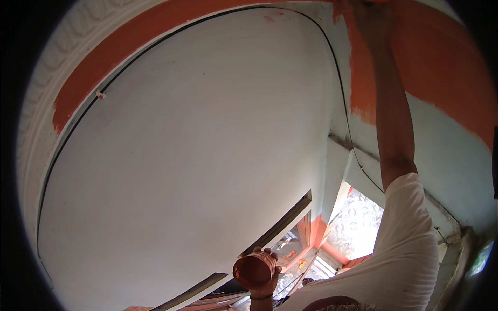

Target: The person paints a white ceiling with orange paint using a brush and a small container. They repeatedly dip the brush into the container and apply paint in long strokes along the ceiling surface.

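Observation:
Low in the middle, my left hand point(267, 280) is wrapped around a round, orange-stained paint pot point(252, 271), fingers along its side. The pot's wide mouth faces the view, and its inside looks reddish brown. My right arm stretches up to the top right, where my right hand point(372, 19) is against the orange painted band point(430, 62). Its fingers look closed, but they are blurred and partly cut off by the top edge. What they hold cannot be made out. Just left of that hand, the orange paint ends in a rough edge beside bare pale wall.
A black cable point(340, 78) runs around the large pale surface point(192, 135). White moulding point(44, 78) curves along the far left. A bright patterned opening point(358, 220) lies below my right arm, near a wooden-framed window point(293, 241). A ledge point(436, 205) runs at the right.

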Demonstrator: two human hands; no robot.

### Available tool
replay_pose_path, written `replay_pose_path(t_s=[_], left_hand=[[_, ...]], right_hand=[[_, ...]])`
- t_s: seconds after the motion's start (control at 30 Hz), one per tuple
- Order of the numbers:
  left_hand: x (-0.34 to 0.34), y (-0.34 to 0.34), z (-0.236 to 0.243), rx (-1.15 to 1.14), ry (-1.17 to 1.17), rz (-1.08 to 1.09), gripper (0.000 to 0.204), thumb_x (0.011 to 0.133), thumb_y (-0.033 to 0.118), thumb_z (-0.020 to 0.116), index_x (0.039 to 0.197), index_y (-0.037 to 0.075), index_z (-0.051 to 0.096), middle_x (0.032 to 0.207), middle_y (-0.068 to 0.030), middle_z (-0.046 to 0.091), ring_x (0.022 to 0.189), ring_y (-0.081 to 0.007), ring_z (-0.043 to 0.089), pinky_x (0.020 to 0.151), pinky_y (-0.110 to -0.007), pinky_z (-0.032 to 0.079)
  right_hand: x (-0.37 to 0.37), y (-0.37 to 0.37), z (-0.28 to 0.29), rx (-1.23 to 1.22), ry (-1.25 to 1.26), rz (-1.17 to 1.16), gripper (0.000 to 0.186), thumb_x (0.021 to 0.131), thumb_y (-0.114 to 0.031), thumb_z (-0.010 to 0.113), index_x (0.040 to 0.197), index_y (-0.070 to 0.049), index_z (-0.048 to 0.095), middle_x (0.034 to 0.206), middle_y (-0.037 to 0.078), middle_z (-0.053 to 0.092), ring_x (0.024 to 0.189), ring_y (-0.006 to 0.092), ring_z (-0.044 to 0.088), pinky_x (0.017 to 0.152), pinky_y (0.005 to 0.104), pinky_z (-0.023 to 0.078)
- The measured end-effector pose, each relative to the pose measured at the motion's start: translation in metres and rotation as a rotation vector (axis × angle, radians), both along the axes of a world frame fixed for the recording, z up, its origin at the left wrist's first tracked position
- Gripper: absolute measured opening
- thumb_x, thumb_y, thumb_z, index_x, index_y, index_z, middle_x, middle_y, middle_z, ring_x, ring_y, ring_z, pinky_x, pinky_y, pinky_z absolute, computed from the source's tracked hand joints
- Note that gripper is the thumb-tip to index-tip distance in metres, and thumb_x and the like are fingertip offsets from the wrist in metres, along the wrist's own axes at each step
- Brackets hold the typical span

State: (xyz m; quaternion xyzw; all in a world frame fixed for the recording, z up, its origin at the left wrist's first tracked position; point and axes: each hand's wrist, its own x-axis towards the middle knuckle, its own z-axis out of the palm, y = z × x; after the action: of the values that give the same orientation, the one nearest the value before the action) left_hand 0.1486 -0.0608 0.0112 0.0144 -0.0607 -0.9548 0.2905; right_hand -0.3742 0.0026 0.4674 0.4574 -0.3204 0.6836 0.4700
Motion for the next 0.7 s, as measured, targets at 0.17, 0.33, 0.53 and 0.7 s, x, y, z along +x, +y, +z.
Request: replay_pose_path(t_s=[0.17,0.33,0.53,0.7], left_hand=[[0.008,0.004,0.005,0.005,-0.002,0.039,0.063,0.101,0.053,0.062,0.147,0.011,0.052,0.136,-0.0185,0.058,0.127,-0.0371,0.058,0.089,-0.053,0.065],[0.015,0.004,0.005,-0.007,-0.016,0.032,0.063,0.100,0.052,0.064,0.147,0.011,0.052,0.137,-0.0184,0.059,0.128,-0.0374,0.057,0.090,-0.053,0.065],[0.024,0.005,0.002,0.030,0.017,0.021,0.063,0.100,0.051,0.065,0.147,0.011,0.053,0.140,-0.0182,0.059,0.130,-0.0384,0.057,0.092,-0.055,0.063],[0.030,0.005,-0.005,0.052,0.024,0.036,0.063,0.100,0.051,0.065,0.147,0.011,0.053,0.140,-0.0183,0.058,0.130,-0.0387,0.056,0.093,-0.056,0.063]], right_hand=[[0.019,0.002,-0.071,-0.025,-0.236,0.020,0.017,0.096,-0.008,0.075,0.104,0.007,0.072,0.093,0.008,0.074,0.081,0.0136,0.071,0.073,0.0266,0.060],[0.052,0.011,-0.103,-0.100,-0.276,0.047,0.017,0.095,-0.007,0.075,0.104,0.007,0.075,0.097,0.009,0.076,0.078,0.0173,0.073,0.069,0.0308,0.065],[0.043,0.016,-0.102,-0.018,0.056,-0.323,0.015,0.093,-0.008,0.078,0.102,0.004,0.078,0.102,0.008,0.077,0.086,0.0159,0.074,0.079,0.0299,0.062],[0.009,0.013,-0.095,0.108,-0.186,-0.008,0.034,0.093,-0.024,0.082,0.126,-0.016,0.077,0.112,0.009,0.078,0.101,0.0222,0.075,0.094,0.0285,0.058]])
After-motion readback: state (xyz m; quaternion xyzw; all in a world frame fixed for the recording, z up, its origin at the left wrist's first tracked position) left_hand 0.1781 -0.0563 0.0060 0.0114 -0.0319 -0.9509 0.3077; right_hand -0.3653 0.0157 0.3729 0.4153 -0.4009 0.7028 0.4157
